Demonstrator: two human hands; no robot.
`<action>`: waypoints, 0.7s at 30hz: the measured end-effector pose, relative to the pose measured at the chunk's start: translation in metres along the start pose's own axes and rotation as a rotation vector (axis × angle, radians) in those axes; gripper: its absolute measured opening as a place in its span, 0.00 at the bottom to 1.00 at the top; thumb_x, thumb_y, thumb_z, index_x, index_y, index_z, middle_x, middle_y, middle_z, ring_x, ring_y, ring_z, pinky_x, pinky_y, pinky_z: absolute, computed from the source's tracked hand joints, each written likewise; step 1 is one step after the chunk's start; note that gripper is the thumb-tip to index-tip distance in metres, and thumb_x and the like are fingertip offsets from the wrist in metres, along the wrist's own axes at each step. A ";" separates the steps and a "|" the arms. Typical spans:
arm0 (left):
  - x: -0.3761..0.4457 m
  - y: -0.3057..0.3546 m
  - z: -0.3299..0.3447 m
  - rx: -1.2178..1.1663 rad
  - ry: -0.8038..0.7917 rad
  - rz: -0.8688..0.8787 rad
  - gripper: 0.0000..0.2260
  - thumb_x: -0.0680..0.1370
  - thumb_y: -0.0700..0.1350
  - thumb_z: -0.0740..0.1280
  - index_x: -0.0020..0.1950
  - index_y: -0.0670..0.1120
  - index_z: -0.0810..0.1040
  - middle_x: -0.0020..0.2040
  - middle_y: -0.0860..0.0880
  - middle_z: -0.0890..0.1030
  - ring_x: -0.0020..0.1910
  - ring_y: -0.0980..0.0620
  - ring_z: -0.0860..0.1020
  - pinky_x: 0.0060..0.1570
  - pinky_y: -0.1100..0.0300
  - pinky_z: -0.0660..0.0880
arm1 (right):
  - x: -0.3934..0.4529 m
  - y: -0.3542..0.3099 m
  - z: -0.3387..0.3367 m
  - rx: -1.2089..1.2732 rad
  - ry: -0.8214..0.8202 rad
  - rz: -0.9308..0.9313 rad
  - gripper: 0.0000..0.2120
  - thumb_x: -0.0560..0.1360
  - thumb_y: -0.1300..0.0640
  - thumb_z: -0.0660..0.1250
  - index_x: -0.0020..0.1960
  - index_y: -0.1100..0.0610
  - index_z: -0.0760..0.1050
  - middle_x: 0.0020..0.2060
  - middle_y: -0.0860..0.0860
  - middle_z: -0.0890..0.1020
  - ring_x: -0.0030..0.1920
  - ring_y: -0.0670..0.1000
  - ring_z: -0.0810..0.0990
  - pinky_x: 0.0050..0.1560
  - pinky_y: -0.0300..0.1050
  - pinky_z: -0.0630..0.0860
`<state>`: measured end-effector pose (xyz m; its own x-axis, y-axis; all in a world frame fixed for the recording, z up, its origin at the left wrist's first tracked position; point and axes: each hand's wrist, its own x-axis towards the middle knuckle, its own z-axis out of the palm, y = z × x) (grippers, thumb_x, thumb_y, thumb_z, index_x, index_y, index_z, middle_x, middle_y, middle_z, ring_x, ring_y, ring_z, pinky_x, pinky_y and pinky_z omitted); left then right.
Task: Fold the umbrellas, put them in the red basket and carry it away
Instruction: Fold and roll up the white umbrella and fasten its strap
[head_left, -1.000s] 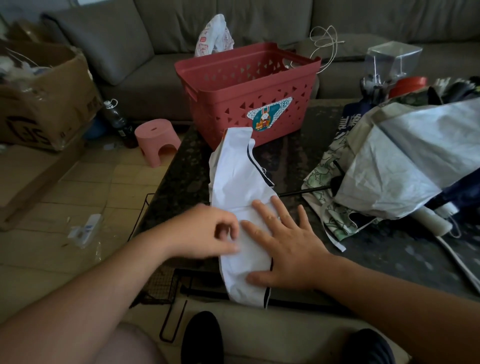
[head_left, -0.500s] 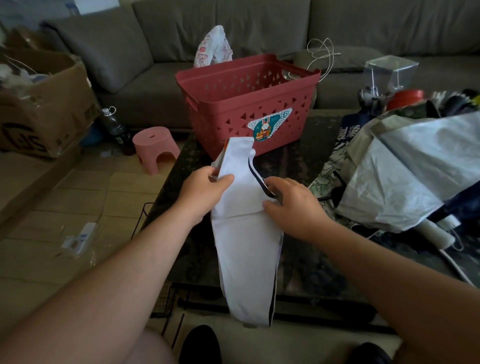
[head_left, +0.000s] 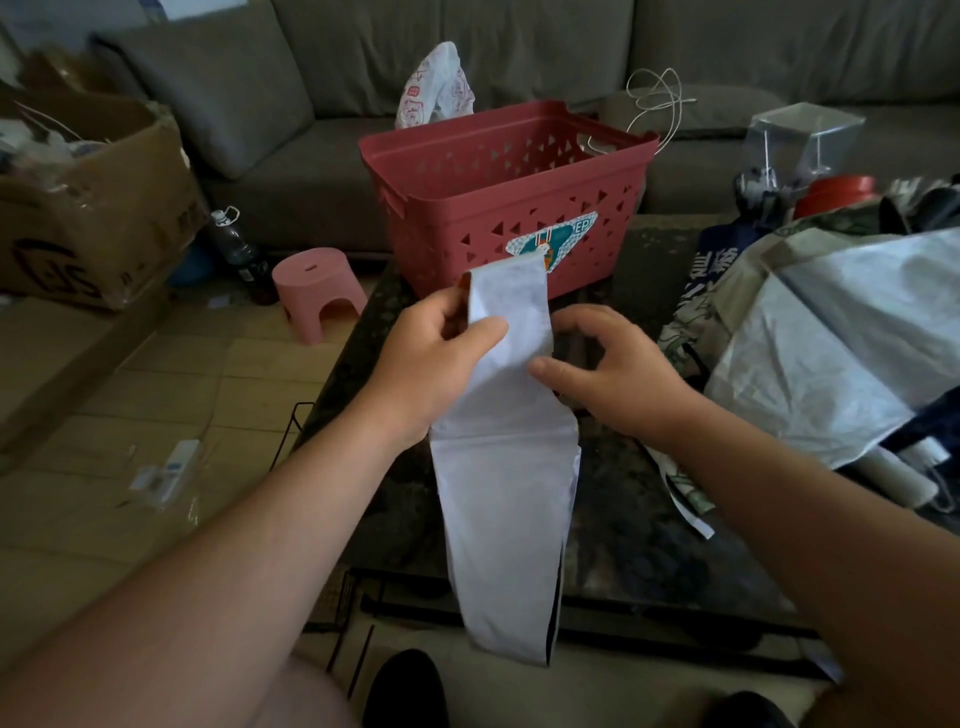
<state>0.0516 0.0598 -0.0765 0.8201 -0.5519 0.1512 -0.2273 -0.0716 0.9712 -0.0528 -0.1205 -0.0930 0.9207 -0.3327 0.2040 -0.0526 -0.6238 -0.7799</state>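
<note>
A long grey fabric sofa (head_left: 519, 47) runs along the back, past the far edge of the dark stone table (head_left: 649, 530). A big brown cardboard box (head_left: 93, 218) sits on the floor to the left. On the right side of the table lies a heap of half-open umbrellas, with a big silver-white umbrella canopy (head_left: 841, 343) on top and a green patterned umbrella cloth (head_left: 685, 332) under it. This heap is just beside the right hand and fills that side of the table. The red plastic basket with triangle holes (head_left: 498, 208) stands at the far edge of the table, right behind the hands, and a white plastic bag (head_left: 436, 88) sits behind it on the sofa. The flat white folded umbrella with a dark edge (head_left: 509, 493) is in the middle of the table, its top lifted up in front of the basket and its bottom hanging over the near edge. A small pink plastic stool (head_left: 317, 291) and a dark plastic bottle (head_left: 234, 244) stand on the floor by the table's far left corner. The left hand (head_left: 431, 358) pinches the top of the white umbrella with thumb and curled fingers. The right hand (head_left: 613, 369) pinches its right edge between thumb and bent fingers
</note>
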 end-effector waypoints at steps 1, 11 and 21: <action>-0.003 0.003 -0.001 0.024 0.021 0.042 0.11 0.75 0.51 0.71 0.57 0.55 0.86 0.52 0.52 0.88 0.53 0.47 0.86 0.56 0.39 0.83 | 0.000 -0.002 -0.002 0.060 0.001 -0.013 0.18 0.74 0.47 0.78 0.62 0.47 0.80 0.55 0.36 0.78 0.53 0.36 0.79 0.54 0.35 0.76; -0.010 0.014 -0.024 0.403 0.168 0.405 0.08 0.77 0.58 0.72 0.48 0.56 0.85 0.56 0.57 0.79 0.56 0.62 0.77 0.55 0.67 0.74 | -0.006 -0.032 -0.016 0.275 0.058 -0.249 0.09 0.75 0.54 0.78 0.54 0.51 0.83 0.65 0.41 0.81 0.65 0.44 0.80 0.63 0.48 0.75; -0.020 0.017 -0.039 0.121 -0.039 0.298 0.07 0.80 0.44 0.73 0.56 0.53 0.85 0.55 0.57 0.87 0.57 0.54 0.85 0.58 0.53 0.83 | -0.004 -0.042 -0.012 0.370 0.128 -0.227 0.04 0.75 0.56 0.78 0.48 0.55 0.85 0.47 0.47 0.87 0.48 0.53 0.87 0.53 0.60 0.84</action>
<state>0.0512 0.1019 -0.0556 0.6877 -0.5948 0.4162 -0.5170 0.0012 0.8560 -0.0591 -0.1018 -0.0537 0.8365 -0.3163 0.4475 0.3081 -0.4038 -0.8614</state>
